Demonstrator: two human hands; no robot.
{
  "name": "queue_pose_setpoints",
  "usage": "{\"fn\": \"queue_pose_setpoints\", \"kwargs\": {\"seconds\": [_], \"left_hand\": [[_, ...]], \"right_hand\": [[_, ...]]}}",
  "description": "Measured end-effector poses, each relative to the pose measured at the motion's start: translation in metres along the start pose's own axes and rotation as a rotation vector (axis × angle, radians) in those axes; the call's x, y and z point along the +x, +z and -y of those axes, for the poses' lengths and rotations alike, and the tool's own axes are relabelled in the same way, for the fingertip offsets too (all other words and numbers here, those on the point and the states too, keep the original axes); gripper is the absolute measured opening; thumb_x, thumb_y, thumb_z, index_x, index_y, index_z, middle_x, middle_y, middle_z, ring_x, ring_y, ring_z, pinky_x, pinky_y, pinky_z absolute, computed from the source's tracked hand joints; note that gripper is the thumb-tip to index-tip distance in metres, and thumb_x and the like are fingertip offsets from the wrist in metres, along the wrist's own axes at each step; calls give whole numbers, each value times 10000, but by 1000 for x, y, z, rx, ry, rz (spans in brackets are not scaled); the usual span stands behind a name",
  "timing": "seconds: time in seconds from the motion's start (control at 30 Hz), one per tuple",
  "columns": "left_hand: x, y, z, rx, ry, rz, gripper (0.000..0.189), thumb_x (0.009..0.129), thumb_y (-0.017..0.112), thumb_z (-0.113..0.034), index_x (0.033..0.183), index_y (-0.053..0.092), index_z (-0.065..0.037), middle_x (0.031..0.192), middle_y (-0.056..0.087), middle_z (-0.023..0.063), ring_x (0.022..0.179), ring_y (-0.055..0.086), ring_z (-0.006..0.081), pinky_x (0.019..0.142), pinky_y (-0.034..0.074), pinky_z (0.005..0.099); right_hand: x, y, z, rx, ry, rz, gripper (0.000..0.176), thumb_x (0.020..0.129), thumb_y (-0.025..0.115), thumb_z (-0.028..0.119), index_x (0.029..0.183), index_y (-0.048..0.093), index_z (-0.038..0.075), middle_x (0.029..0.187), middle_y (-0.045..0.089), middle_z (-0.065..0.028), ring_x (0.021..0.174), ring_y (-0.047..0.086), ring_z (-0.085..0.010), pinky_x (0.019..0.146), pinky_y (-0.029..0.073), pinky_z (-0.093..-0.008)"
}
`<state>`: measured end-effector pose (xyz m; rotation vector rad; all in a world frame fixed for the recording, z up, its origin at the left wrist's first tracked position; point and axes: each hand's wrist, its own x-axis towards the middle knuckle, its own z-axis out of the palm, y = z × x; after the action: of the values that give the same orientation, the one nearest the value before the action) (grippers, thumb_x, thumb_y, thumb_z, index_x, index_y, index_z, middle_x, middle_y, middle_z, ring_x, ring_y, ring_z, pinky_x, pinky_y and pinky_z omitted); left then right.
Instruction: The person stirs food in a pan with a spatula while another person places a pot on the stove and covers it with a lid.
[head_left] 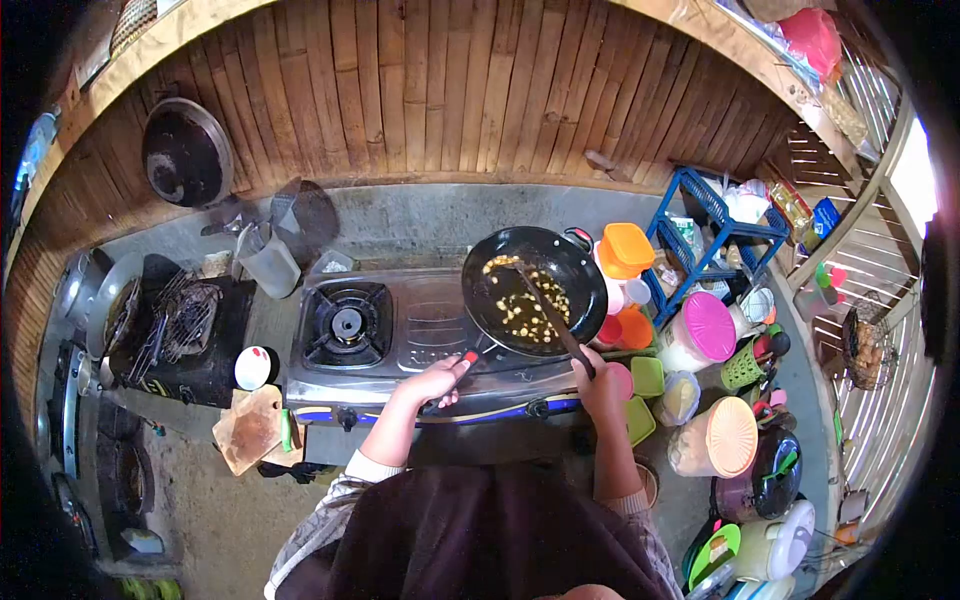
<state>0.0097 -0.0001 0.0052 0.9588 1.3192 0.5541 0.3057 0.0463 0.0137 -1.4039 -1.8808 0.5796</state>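
Note:
A black wok [482,312] sits on the right side of the two-burner gas stove [425,345]. My left hand [432,386] is closed round the wok's long handle [470,356], which has a red part. My right hand [602,388] grips a dark long-handled spatula [552,318], its far end down among the food in the wok. Small chopped pale and golden pieces [530,318] are spread over the wok's bottom in what looks like oil. The wok hides the burner beneath it. To the left, the other burner [347,323] has nothing on it.
Orange, pink and green plastic containers [626,250] crowd the wok's right side, with a blue rack [690,210] behind. Left of the stove are a wire grill [190,315], a white cup [253,368] and a cutting board [248,430]. A bamboo wall [440,90] stands behind.

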Motion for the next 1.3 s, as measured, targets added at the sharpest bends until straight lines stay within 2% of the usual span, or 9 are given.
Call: {"fn": "queue_pose_setpoints", "kwargs": {"seconds": [0.1,0.17,0.4,0.47,0.5,0.57,0.8,0.93,1.3], "left_hand": [[0,-1,0,-24,1,9,422,955,347,-332,1309,274,-115,568,492,45,388,427,88,350,348,215],[-1,0,-1,-20,-8,-2,431,954,348,-334,1316,267,-115,570,495,46,387,426,87,349,348,216],[0,1,-1,9,-4,-22,430,953,347,-339,1315,279,-118,575,505,48,383,423,86,348,345,214],[1,0,1,-2,6,-4,415,953,349,-337,1301,293,-119,575,505,47,382,422,85,347,345,213],[1,-1,1,-15,15,9,400,953,351,-336,1287,308,-121,575,505,46,381,422,85,346,345,213],[9,-3,8,5,13,-8,385,953,352,-335,1273,319,-123,574,504,47,382,423,85,346,346,213],[1,-3,2,-33,-14,3,494,946,378,-356,1350,230,-114,571,503,55,388,428,87,354,351,218],[0,-2,1,-28,-32,-6,558,942,387,-368,1383,166,-108,570,501,54,388,426,87,357,351,219],[5,-2,5,-34,20,14,356,958,343,-364,1206,349,-109,562,490,49,376,417,88,339,341,216]], "right_hand": [[6,-1,6,68,-64,-80,350,841,574,209,1160,539,67,958,613,-227,906,597,-364,773,463,-390],[4,-14,19,-109,96,-5,336,839,570,177,1148,541,49,972,614,-218,904,601,-353,767,463,-393],[-22,-37,-13,-17,78,-13,330,820,586,143,1134,547,51,956,620,-207,892,612,-326,759,466,-384],[-29,-40,-37,-65,-178,-135,306,818,591,142,1102,571,33,950,624,-207,893,615,-332,760,465,-363],[-33,-52,-17,-67,-178,-139,306,818,591,142,1102,571,33,950,624,-207,893,615,-332,760,465,-363],[-47,-86,44,-40,187,43,291,795,605,98,1069,593,1,935,643,-151,900,618,-223,793,452,-299],[-75,-128,42,-118,284,44,318,790,621,120,1082,592,-1,923,645,-161,847,612,-190,765,453,-302],[-81,-150,60,-183,252,86,315,789,623,120,1079,597,0,794,638,-131,707,573,-143,676,453,-291],[-99,-183,71,-257,122,-53,272,778,621,78,1034,622,-14,628,587,-102,562,482,-87,530,418,-269]]}}
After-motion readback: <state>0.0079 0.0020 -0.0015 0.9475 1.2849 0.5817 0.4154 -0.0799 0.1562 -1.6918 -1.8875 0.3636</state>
